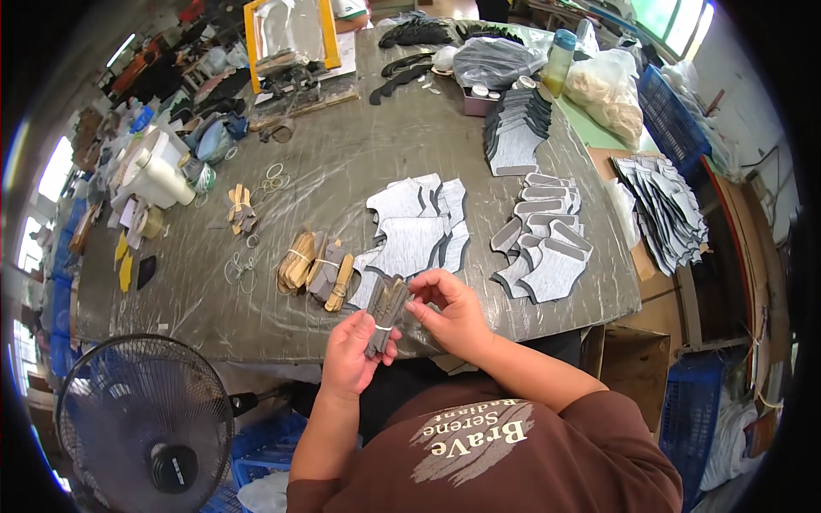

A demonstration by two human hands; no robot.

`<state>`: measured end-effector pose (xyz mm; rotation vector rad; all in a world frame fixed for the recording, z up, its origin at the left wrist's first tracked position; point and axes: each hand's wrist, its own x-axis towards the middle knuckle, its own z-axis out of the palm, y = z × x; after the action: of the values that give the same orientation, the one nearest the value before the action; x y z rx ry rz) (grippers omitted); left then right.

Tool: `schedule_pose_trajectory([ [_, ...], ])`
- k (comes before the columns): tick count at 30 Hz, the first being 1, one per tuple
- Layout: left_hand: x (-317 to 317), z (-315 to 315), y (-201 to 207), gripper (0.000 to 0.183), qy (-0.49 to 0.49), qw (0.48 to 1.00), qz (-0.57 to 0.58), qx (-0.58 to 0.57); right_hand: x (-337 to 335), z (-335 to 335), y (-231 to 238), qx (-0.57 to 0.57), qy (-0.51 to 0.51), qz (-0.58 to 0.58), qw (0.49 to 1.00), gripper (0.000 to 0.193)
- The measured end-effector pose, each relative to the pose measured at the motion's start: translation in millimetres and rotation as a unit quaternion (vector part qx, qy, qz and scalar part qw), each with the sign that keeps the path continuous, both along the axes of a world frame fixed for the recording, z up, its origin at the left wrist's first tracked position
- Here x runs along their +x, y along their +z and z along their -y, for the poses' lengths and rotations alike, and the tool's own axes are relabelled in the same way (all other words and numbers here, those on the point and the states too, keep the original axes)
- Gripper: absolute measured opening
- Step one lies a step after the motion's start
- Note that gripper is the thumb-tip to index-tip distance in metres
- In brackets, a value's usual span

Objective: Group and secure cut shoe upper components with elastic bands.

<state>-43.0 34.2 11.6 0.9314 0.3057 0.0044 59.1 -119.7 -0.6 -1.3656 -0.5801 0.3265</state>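
My left hand [352, 349] is closed around a bundle of thin grey and tan strips [389, 306], bound low down by a pale rubber band. At the bundle's upper right side is my right hand [449, 315], its thumb and forefinger apart and curved toward the strips; whether the tips touch them is unclear. Just beyond the left hand lie more banded bundles, one tan [296, 260], one grey [326, 267] and a narrow tan one [340, 283]. Behind the held bundle, light grey fabric pieces with dark edges [412, 244] lie overlapping on the table [282, 329].
Folded grey pieces [547, 261] and a tall stack [516, 141] stand to the right. Loose rubber bands [240, 274] and a small strip pile [241, 209] lie left, near white bottles [162, 178]. A black fan [145, 419] stands at the lower left. A yellow-framed screen [291, 38] is behind.
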Motion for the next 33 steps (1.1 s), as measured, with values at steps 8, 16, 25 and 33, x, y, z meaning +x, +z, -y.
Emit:
schedule_pose_trajectory([
  [8,5,-16,-13,0.03,0.018,0.999,-0.035,0.005,11,-7,13,-0.118,0.027,0.212,0.97,0.024],
  [16,7,-26,-18,0.032,-0.043,0.999,-0.003,-0.014,2,-15,5,-0.075,-0.028,0.106,0.991,0.037],
  [25,-1,-15,-19,0.031,0.014,0.999,-0.038,-0.036,5,-21,-5,-0.11,0.02,0.028,0.993,0.038],
  [33,-10,-6,-17,0.03,0.058,0.996,-0.064,0.002,16,-23,1,-0.119,0.12,0.099,0.981,0.033],
])
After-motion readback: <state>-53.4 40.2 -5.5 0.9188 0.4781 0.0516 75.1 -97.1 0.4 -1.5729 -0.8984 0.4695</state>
